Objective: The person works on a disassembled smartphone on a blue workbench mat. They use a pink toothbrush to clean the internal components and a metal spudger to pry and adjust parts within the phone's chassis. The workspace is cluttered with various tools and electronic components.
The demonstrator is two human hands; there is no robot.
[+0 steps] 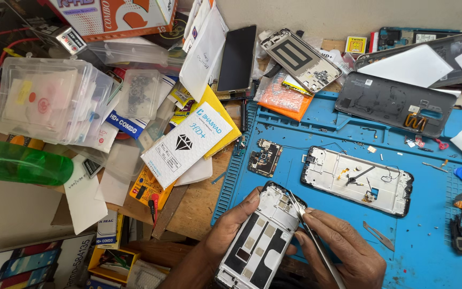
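Steel in the right hand: right hand [343, 249] is closed around thin metal tweezers [308, 227], their tips touching the upper end of the frame.
Left hand: left hand [233, 222] is curled under and around a silver-white phone middle frame with black adhesive strips [260, 243], holding it tilted above the near edge of the mat.
Step in hand: by the look of it, fine work at the frame's top end, near the camera opening, with the tweezers picking at or seating a small part; the part itself is too small to make out.
Next move calls for: in my judgement, a steady left-hand grip and light, exact pressure from the tweezer tips, since a slip could scratch the frame or flick a tiny piece away.
Just beyond the hands: a blue silicone repair mat [316, 206] carries a small black circuit board [266, 157], a second stripped white phone frame with loose cables [356, 180] and a slim metal blade [379, 236].
Further out: a grey plastic phone back cover [386, 101] lies at the mat's far side; a wooden tabletop [199, 203] to the left holds white screen-protector packets [185, 144] and clear plastic boxes [49, 99].
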